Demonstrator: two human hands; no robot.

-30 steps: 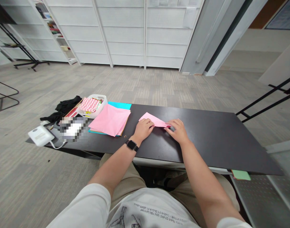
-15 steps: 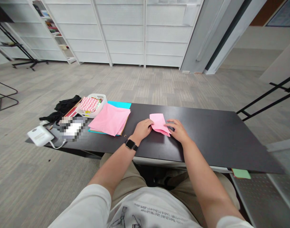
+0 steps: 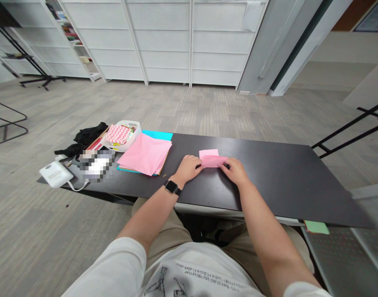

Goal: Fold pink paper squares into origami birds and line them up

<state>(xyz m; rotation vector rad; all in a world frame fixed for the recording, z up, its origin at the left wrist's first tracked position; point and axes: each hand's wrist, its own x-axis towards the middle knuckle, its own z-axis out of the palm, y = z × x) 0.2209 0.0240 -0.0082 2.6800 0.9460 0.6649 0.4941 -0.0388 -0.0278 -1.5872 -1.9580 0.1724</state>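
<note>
Paper (image 3: 210,158), pink and folded — near the middle of the dark worktop (image 3: 278,177).
Left hand (image 3: 188,169) grasps its near left corner and the right hand (image 3: 235,170) its right end, fingers of both pinched on it. Leftward, apart from it, lies a stack of coloured sheets (image 3: 145,154), pink uppermost; just past that stands a white basket (image 3: 136,134) — then black cloth (image 3: 90,134) and, nearer, a white device (image 3: 55,174) with a cable.

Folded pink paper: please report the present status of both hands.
Left hand, right hand: at near corners of folded pink paper. Colored paper stack apart, to the left.
</note>
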